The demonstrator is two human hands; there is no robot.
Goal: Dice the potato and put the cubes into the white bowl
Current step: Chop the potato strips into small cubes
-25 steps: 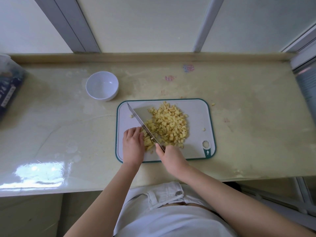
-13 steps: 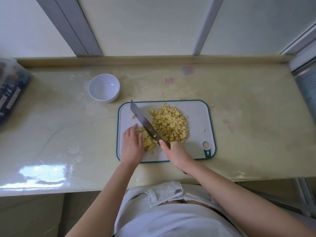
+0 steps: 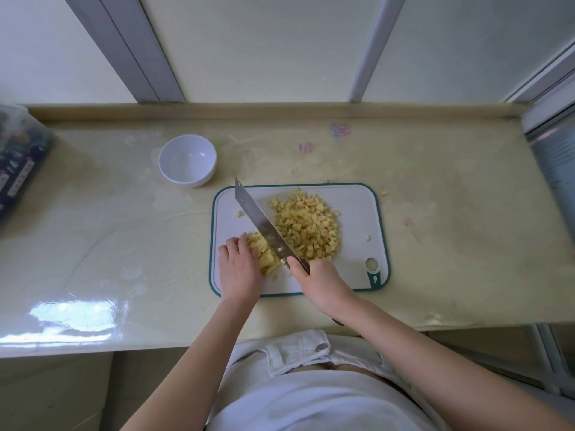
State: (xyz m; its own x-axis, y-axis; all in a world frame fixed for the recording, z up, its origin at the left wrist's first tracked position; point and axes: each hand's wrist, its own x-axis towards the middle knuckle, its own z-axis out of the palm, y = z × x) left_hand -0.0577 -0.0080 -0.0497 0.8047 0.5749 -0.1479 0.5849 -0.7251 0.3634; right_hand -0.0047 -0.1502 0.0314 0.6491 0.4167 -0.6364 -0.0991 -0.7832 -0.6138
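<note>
A white cutting board (image 3: 354,209) with a green rim lies in the middle of the counter. A heap of yellow potato cubes (image 3: 306,227) covers its centre. My left hand (image 3: 239,267) rests with curled fingers on a bundle of potato strips (image 3: 264,253) at the board's front left. My right hand (image 3: 323,283) grips the handle of a knife (image 3: 264,228), whose blade runs diagonally between the strips and the cube heap. The white bowl (image 3: 187,159) stands empty to the board's back left.
A dark box in a clear container (image 3: 18,163) sits at the counter's left edge. A metal cylinder (image 3: 557,169) stands at the far right. Small potato bits (image 3: 384,192) lie off the board. The counter's front edge runs close to my body.
The knife blade has lifted off the strips, its tip now higher and toward the board's back left. My left hand has hardly shifted on the strips.
</note>
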